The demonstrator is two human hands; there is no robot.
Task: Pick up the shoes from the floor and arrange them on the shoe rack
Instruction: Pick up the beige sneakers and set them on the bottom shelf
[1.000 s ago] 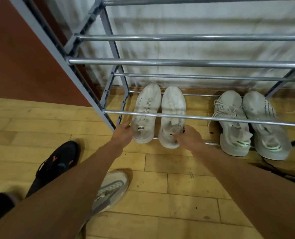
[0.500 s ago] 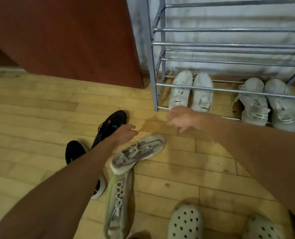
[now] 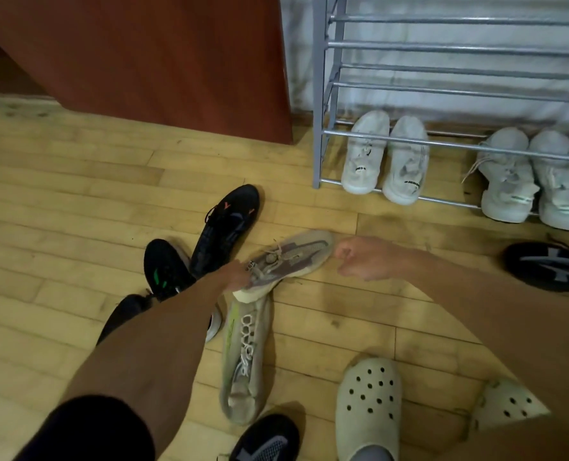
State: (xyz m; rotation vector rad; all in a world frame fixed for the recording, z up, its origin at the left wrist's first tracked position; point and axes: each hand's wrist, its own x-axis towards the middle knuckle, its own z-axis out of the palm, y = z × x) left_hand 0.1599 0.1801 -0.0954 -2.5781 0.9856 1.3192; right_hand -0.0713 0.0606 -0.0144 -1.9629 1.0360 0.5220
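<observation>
A plank wood floor fills the view, with a red-brown cabinet along its far edge. To the right of the cabinet stands a grey metal shoe rack. On the rack's lowest rails, at the left end, sits a pair of white sneakers, heels outward. A pale grey pair sits further right on the same rails.

Two black shoes lie loose on the floor near the rack's left corner. The person's feet are in cream clogs at the near edge.

A beige sneaker lies mid-floor, its toe towards the rack. Its mate is tipped on its side just below it, touching its heel.

The left hand grips the beige sneaker at the collar, fingers curled into the opening. The right hand is just beside the toe, fingers curled in and holding nothing.

The white sneakers have heel tags with black lettering, too blurred to read, as is the beige sneaker's tongue label.
</observation>
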